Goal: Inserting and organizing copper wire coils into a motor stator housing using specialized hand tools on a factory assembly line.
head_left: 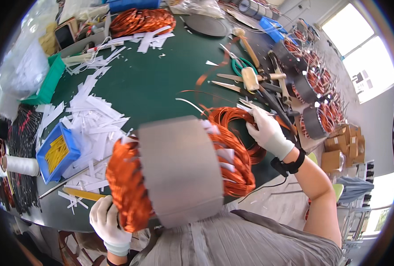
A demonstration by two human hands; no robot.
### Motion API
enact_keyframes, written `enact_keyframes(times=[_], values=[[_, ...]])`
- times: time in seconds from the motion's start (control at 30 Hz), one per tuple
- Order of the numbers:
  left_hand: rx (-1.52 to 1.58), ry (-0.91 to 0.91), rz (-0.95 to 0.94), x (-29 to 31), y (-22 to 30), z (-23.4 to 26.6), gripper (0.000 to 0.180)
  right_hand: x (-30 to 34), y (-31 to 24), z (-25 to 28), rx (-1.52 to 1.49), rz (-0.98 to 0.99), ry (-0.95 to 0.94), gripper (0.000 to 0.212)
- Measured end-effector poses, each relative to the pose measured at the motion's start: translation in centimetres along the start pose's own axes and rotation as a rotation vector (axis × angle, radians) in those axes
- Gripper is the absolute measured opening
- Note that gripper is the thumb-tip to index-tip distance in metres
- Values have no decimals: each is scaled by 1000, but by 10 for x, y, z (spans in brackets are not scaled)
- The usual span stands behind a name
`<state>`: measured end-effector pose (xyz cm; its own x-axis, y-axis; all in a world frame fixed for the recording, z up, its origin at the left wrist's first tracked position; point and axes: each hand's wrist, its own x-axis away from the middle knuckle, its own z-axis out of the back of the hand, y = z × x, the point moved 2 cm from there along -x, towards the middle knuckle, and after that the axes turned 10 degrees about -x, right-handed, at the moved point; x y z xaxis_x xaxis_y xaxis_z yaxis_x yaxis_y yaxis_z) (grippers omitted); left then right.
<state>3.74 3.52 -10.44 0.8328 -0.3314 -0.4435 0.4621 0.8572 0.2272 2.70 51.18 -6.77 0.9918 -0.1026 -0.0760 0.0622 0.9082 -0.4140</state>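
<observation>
A motor stator [179, 170], a grey metal cylinder with copper windings bulging from both ends, lies at the near edge of the green table against my body; it looks slightly blurred. My left hand [110, 221], in a white glove, has its fingers curled against the lower edge of the left-end winding [128, 181]. At the other end, my right hand [268, 131], also gloved, grips a loose loop of copper wire [232, 116] that runs out of the right-end winding. White insulation strips [226, 155] show between the coils there. Its fingertips are partly hidden by the wire.
White paper strips [93, 111] cover the table's left side, beside a blue bin [70, 155] of yellow sticks and a thread spool [22, 165]. Green-handled scissors [237, 65], a mallet [249, 48] and other tools lie at right. More stators [314, 122] stand beyond; copper coils [141, 22] lie at back.
</observation>
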Motion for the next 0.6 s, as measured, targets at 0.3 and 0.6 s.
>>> enact_keyframes(times=[0.3,0.6], values=[[-134,-52,-66,15,-3,-1,27,-62,56,9,-472,-111,-157,36],[-343,96,-100,-32,-3,97,35,-16,23,42,-1169,-210,128,34]])
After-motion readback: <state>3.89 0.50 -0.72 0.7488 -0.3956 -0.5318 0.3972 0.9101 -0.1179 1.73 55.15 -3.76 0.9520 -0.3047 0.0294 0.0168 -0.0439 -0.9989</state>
